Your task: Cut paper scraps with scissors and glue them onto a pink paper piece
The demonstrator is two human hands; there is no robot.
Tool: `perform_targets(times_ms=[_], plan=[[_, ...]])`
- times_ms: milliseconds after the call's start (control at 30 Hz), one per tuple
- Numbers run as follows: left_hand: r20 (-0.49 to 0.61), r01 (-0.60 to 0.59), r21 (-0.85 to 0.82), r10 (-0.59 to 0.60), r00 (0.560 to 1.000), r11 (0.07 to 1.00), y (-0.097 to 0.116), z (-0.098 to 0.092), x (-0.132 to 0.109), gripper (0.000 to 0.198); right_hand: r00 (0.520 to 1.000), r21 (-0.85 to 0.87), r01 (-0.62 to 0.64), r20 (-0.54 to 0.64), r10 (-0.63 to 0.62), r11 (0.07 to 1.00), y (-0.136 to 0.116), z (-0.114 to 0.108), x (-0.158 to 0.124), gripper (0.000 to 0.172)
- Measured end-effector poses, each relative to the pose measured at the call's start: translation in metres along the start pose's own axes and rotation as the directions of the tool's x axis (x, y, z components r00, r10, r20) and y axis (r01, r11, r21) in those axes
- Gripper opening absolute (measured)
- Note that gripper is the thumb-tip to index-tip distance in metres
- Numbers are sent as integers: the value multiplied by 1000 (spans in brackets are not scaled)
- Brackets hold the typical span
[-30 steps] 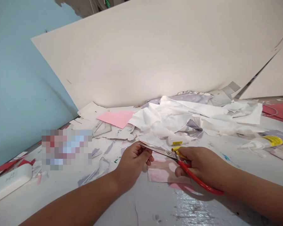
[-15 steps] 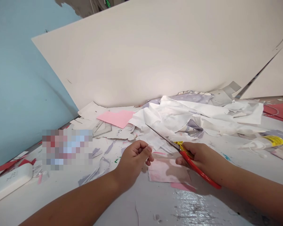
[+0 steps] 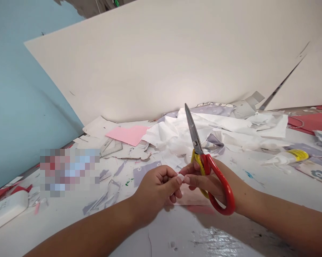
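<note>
White board [image 3: 161,64] beyond, littered table [image 3: 118,235] below: my left hand [image 3: 161,185] and right hand [image 3: 217,178] meet!
From out here I see a pink sheet [image 3: 130,134] past the left hand; the right hand curls round scissors [image 3: 204,160], blades pointing up and away from it; well to its right lies a yellow-labelled bottle [image 3: 298,155]; and smallest of all, a white scrap [image 3: 180,176] sits pinched in the left fingertips, with the right fingertips just at its edge.
</note>
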State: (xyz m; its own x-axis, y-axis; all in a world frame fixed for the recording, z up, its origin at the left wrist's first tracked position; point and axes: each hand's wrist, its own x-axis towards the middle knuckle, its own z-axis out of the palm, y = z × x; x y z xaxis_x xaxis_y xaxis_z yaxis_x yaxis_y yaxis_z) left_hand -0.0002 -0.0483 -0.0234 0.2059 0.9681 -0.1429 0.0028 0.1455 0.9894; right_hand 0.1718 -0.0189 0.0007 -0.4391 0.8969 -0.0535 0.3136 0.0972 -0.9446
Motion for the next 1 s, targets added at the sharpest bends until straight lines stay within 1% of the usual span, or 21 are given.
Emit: perform_targets(times_ms=[67, 167, 233, 333, 433, 600, 667, 767, 867, 1000], plan=[[9, 4, 10, -4, 1000, 1000, 0, 1, -1, 26, 1000, 6, -20, -18, 20, 1000, -1, 2, -1, 13], [34, 29, -3, -29, 999, 1000, 0, 2, -1, 25, 997, -33, -64, -50, 62, 997, -2, 5, -1, 13], [59, 45, -14, -44, 997, 999, 0, 1, 0, 24, 997, -63, -66, -49, 63, 996, -2, 6, -1, 15], [84, 62, -42, -58, 995, 997, -1, 0, 0, 20, 995, -50, -61, -83, 56, 997, -1, 6, -1, 13], [72, 74, -75, -69, 995, 994, -2, -1, 1, 16, 988, 6, -80, -132, 80, 997, 5, 3, 0, 10], [43, 43, -75, -40, 998, 996, -3, -2, 3, 9, 979, 53, -96, -175, 104, 994, 11, 0, 1, 14], [36, 34, -82, -32, 999, 996, -3, -2, 3, 8, 978, 61, -103, -179, 112, 993, 10, 0, 0, 14], [39, 15, -100, -11, 999, 995, -3, -3, 3, 7, 980, 117, -90, -167, 109, 989, 9, -1, -2, 15], [61, 0, -76, 4, 998, 997, -2, -3, 0, 6, 986, 212, -83, -124, 111, 974, 11, -1, -2, 16], [83, -3, -52, 7, 997, 999, 2, -4, -3, 10, 991, 336, -80, -71, 110, 938, 18, 0, 2, 15]])
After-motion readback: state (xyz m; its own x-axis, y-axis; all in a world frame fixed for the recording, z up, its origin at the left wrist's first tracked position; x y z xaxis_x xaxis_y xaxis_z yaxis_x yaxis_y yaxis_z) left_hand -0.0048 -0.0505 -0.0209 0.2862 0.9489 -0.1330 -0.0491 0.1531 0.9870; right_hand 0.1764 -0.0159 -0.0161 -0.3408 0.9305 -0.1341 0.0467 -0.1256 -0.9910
